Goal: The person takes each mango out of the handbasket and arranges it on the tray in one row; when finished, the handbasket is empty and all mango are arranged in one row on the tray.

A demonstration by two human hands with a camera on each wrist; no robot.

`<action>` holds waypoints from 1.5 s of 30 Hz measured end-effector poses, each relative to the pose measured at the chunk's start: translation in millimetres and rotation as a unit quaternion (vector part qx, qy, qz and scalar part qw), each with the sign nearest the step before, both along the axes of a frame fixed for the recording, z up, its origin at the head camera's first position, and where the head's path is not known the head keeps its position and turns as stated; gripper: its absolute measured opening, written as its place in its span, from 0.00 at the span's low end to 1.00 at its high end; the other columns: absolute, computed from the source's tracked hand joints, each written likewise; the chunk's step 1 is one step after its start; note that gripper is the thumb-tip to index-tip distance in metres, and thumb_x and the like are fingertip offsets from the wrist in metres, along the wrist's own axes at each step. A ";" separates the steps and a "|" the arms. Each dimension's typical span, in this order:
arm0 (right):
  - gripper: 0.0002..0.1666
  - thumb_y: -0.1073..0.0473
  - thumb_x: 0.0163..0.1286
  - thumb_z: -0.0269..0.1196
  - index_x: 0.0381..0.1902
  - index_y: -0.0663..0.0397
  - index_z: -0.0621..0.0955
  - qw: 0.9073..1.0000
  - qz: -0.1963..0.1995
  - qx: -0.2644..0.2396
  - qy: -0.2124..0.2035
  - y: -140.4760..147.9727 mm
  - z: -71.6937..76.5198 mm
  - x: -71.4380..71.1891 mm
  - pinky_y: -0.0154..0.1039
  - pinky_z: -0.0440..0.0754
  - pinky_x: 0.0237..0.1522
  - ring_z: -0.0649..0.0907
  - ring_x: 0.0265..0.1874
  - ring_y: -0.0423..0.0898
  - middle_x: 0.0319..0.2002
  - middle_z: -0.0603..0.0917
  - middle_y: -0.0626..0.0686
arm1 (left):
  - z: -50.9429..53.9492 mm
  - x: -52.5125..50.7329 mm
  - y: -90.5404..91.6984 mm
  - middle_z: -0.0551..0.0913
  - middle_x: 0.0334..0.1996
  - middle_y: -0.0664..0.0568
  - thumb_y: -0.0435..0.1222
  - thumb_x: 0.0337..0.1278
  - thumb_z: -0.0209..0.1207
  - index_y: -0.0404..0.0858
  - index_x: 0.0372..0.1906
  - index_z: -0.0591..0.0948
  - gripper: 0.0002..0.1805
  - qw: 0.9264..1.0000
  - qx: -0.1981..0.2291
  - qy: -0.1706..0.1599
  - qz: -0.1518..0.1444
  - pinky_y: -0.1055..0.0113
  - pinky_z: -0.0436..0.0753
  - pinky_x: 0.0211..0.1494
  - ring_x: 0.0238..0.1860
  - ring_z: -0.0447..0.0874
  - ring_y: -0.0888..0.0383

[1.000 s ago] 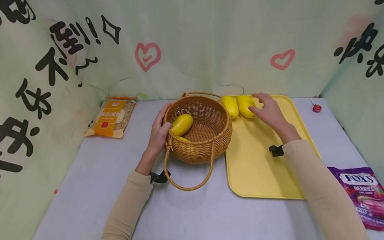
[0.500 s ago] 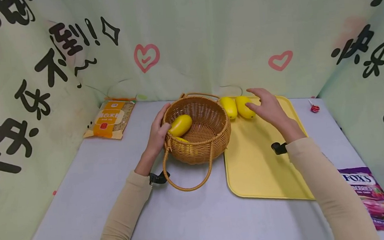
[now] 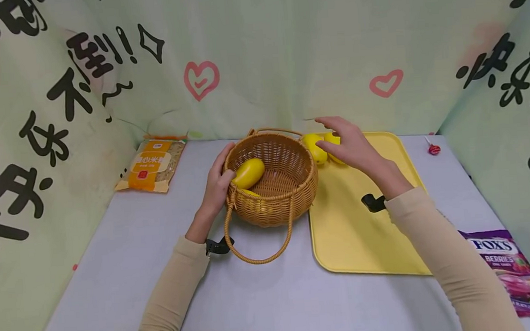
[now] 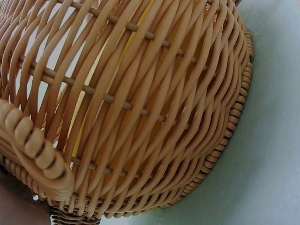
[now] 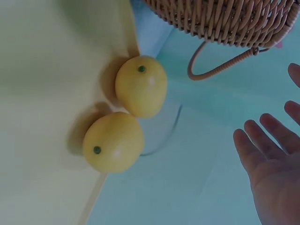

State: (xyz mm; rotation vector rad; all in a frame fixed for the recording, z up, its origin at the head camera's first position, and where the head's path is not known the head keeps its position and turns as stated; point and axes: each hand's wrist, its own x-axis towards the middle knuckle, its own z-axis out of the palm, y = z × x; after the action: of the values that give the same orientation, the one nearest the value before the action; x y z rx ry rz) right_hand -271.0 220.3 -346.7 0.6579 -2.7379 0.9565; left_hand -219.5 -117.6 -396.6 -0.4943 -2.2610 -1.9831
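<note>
My left hand (image 3: 216,185) grips the left rim of a wicker basket (image 3: 272,208), thumb over the edge. Inside the basket lies a yellow mango (image 3: 249,174), with part of another yellow one below it. Above the far end of the yellow tray (image 3: 367,240), my right hand (image 3: 355,146) is held with its fingers spread and nothing in it. Two yellow mangoes lie side by side there, one (image 3: 314,148) nearer the basket and one partly behind my hand. The right wrist view shows both mangoes (image 5: 114,142) apart from the hand (image 5: 276,176). Woven basket wall (image 4: 140,108) fills the left wrist view.
An orange and clear food packet (image 3: 152,164) lies at the back left. A red lollipop (image 3: 434,149) is right of the tray, and a purple sweets bag (image 3: 515,276) lies at the front right, partly behind my sleeve. A printed curtain stands behind the table.
My right hand drew back slightly to the right, then moved left over the mangoes on the tray, with its fingers still apart. The left hand and basket have stayed in place.
</note>
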 end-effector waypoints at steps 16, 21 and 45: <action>0.33 0.54 0.67 0.66 0.69 0.49 0.74 0.997 0.077 0.012 0.015 -51.4 19.8 11.5 0.55 0.76 0.61 0.77 0.60 0.57 0.67 0.75 0.56 | 0.5 0.6 -1.4 0.59 0.77 0.44 0.29 0.59 0.43 0.38 0.78 0.58 0.37 1.000 0.004 0.002 -0.003 0.46 0.61 0.76 0.77 0.58 0.45; 0.33 0.53 0.67 0.66 0.70 0.50 0.73 0.994 0.108 0.036 -0.004 -66.4 21.9 15.1 0.55 0.75 0.63 0.76 0.63 0.56 0.66 0.76 0.55 | -1.0 -0.5 -1.4 0.59 0.77 0.44 0.29 0.59 0.43 0.38 0.78 0.58 0.38 1.000 0.005 0.002 -0.003 0.46 0.62 0.76 0.76 0.59 0.46; 0.41 0.45 0.67 0.65 0.75 0.44 0.66 0.942 0.188 0.189 -0.205 -125.7 7.5 20.6 0.51 0.69 0.71 0.72 0.69 0.51 0.72 0.71 0.52 | -2.1 -1.4 -1.5 0.59 0.77 0.44 0.30 0.60 0.43 0.39 0.78 0.58 0.37 1.000 0.005 -0.002 -0.006 0.41 0.64 0.74 0.75 0.60 0.42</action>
State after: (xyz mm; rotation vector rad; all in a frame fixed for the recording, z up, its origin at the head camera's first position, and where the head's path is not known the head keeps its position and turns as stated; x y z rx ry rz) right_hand -250.4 94.6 -339.2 1.2063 -3.2848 0.6919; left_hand -220.9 -119.1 -398.7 -0.5045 -2.2549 -2.0007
